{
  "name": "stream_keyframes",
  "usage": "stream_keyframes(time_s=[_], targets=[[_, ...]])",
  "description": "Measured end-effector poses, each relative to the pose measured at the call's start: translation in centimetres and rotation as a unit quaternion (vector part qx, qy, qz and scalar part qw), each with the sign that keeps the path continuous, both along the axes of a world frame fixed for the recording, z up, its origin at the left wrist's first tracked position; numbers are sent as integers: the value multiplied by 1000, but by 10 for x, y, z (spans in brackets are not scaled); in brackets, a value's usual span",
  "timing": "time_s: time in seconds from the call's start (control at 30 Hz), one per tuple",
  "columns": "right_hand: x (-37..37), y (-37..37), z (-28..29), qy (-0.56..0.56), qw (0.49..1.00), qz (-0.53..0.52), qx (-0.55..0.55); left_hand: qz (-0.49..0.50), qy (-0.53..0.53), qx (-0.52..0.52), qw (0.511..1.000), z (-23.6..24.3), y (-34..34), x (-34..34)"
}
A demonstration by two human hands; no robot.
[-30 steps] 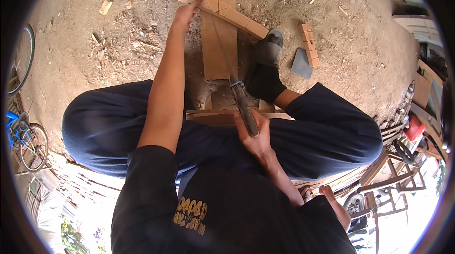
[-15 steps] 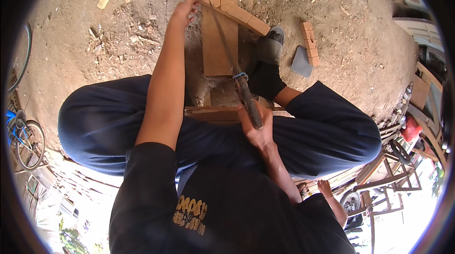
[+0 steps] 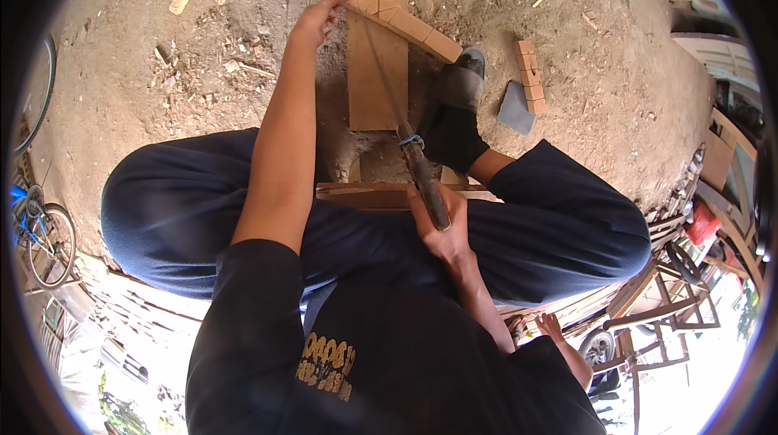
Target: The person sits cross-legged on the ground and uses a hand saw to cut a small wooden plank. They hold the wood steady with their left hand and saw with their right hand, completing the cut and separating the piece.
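Observation:
My left hand (image 3: 322, 15) reaches forward, fingers curled on a curved strip of pale wooden segments (image 3: 409, 25), which lies across an upright-looking plank (image 3: 377, 86) between my legs. My right hand (image 3: 442, 220), lower down near my lap, grips the dark handle of a long, narrow-bladed tool (image 3: 381, 70) with a blue binding. The blade reaches up to the strip beside my left fingers; whether it touches the wood is hard to make out.
A short row of wooden blocks (image 3: 528, 70) and a grey sheet (image 3: 515, 115) lie by my shoe (image 3: 462, 78). Bicycles (image 3: 44, 244) stand at left, wooden frames (image 3: 664, 313) at right. Another person's hand (image 3: 549, 325) shows at lower right. Wood scraps (image 3: 180, 1) litter the dirt ground.
My right hand and the tool shifted slightly forward, then a little back toward me. My left hand keeps its place on the strip.

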State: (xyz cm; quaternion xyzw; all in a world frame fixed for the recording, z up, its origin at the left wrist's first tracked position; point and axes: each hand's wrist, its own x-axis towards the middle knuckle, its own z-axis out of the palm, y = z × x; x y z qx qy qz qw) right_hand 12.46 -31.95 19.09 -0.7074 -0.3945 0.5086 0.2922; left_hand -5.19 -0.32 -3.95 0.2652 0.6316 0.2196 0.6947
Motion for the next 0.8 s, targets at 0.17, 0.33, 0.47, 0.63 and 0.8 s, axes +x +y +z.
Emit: stream_keyframes(time_s=[0.17,0.33,0.47,0.63,0.8], targets=[[1,4,-9,-4,1000,1,4,28,-8,-3,1000,2,1,0],[-1,1,-6,17,999,-26,-8,26,-8,-14,1000,0,0,0],[-1,6,-12,5,1000,-3,0,34,-21,-24,999,-3,6,0],[0,1,-5,2,1000,-4,-19,24,-19,-21,999,3,0,1],[-3,2,-11,-4,1000,2,9,16,-22,-7,1000,3,-1,-1]])
